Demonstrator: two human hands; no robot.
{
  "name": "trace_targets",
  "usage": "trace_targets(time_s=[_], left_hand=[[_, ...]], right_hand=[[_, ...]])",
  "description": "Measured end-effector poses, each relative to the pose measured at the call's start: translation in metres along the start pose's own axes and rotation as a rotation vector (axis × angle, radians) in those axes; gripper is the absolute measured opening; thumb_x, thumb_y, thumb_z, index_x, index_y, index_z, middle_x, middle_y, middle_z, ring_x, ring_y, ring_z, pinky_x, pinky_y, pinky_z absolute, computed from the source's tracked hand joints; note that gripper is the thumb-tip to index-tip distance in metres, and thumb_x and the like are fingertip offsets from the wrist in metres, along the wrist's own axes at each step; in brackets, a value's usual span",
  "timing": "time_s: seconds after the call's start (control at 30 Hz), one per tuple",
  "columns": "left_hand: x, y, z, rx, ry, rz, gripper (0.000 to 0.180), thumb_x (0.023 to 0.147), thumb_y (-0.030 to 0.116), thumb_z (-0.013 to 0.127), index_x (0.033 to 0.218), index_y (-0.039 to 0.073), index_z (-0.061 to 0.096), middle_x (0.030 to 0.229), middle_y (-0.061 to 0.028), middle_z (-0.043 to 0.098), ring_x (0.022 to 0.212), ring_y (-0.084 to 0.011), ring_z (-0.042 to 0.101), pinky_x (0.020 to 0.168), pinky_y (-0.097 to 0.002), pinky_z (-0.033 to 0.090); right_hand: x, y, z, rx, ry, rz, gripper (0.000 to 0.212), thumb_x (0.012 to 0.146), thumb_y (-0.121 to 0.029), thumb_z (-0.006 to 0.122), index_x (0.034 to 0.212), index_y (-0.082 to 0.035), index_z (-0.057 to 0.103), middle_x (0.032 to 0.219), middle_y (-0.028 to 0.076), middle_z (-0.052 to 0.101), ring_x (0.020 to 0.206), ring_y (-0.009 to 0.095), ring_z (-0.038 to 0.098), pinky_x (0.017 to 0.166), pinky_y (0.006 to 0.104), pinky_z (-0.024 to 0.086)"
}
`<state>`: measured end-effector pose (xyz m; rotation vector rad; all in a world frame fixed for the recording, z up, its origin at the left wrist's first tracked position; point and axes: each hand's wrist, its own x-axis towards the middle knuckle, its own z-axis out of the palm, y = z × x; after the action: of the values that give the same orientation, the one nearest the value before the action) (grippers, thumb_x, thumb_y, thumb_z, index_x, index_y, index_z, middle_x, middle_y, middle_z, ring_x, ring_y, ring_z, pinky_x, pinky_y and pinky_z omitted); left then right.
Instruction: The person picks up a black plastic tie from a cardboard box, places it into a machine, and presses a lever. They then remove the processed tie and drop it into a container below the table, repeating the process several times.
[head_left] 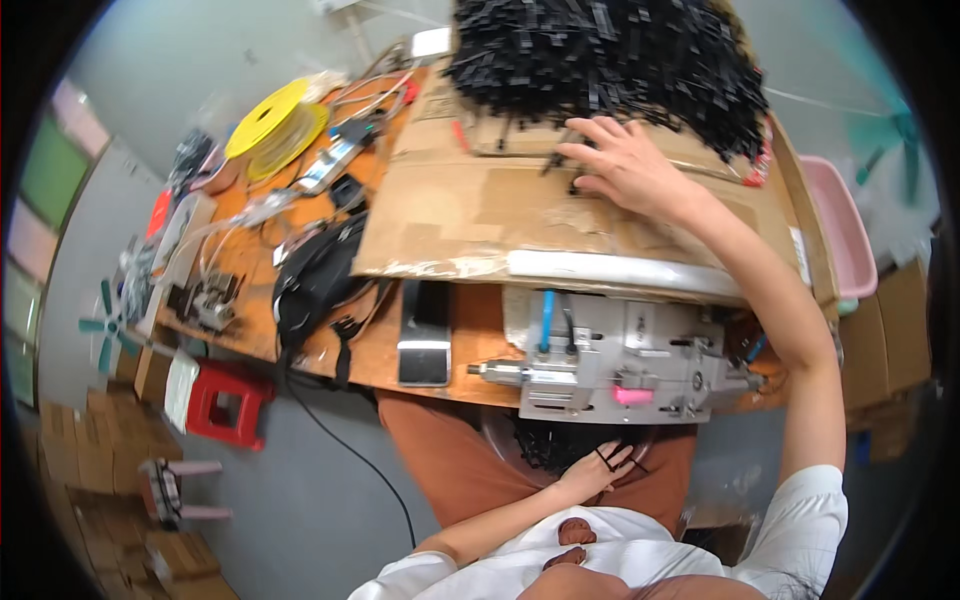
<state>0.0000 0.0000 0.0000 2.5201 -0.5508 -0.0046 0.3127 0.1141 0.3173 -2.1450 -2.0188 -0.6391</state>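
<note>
Black pieces point(553, 161) lie by the right hand point(628, 165), fingers spread, a few at the left hand point(600, 474) (can't tell if gripped), some in the lap point(435, 455), plus a huge, seemingly unhandled heap point(600, 65) on the cardboard point(440, 215).

The person wears a loose white shirt point(650, 535), its cloth softly creased. On the shirt's front sit two rounded brown motifs point(577, 531), one just beside the other; whether they are printed or sewn on is too blurred to tell. At the shirt's right side a wide, short white sleeve point(805, 515) ends above the elbow, and its left side has a matching one. Bare forearms lead from the shirt to the right hand point(635, 170) and left hand point(590, 478). Just beyond the shirt, plain rust-orange trousers point(440, 455) cover both thighs.
</note>
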Motion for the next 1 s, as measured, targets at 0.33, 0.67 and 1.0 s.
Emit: trace_targets(time_s=[0.33, 0.67, 1.0], left_hand=[[-0.01, -0.035, -0.014, 0.073, 0.257, -0.508, 0.065, 0.072, 0.025, 0.069, 0.133, 0.013, 0.051, 0.132, -0.0137, 0.052, 0.124, -0.031, 0.046, 0.107, -0.0475, 0.031], [0.006, 0.012, -0.054, -0.097, 0.002, -0.184, 0.072, 0.074, 0.017, 0.071, 0.139, 0.009, 0.041, 0.139, -0.0209, 0.039, 0.135, -0.0412, 0.026, 0.11, -0.0484, 0.025], [0.011, 0.028, -0.007, -0.16, -0.288, -0.246, 0.066, 0.092, 0.032, 0.054, 0.14, -0.005, 0.029, 0.111, -0.0281, 0.057, 0.104, -0.0415, 0.058, 0.087, -0.0428, 0.05]], right_hand=[[0.022, 0.036, 0.02, -0.132, -0.009, 0.011, 0.036, 0.096, -0.034, 0.049, 0.128, -0.019, 0.055, 0.142, 0.005, 0.043, 0.13, 0.028, 0.038, 0.104, 0.0538, 0.027], [-0.009, 0.065, 0.035, -0.069, 0.141, 0.091, 0.038, 0.094, -0.041, 0.05, 0.127, -0.022, 0.055, 0.136, 0.011, 0.045, 0.132, 0.03, 0.037, 0.101, 0.0538, 0.031], [-0.071, 0.017, -0.014, 0.26, 0.028, 0.118, 0.042, 0.097, -0.04, 0.044, 0.116, -0.007, 0.061, 0.131, 0.015, 0.048, 0.123, 0.031, 0.044, 0.101, 0.0469, 0.034]])
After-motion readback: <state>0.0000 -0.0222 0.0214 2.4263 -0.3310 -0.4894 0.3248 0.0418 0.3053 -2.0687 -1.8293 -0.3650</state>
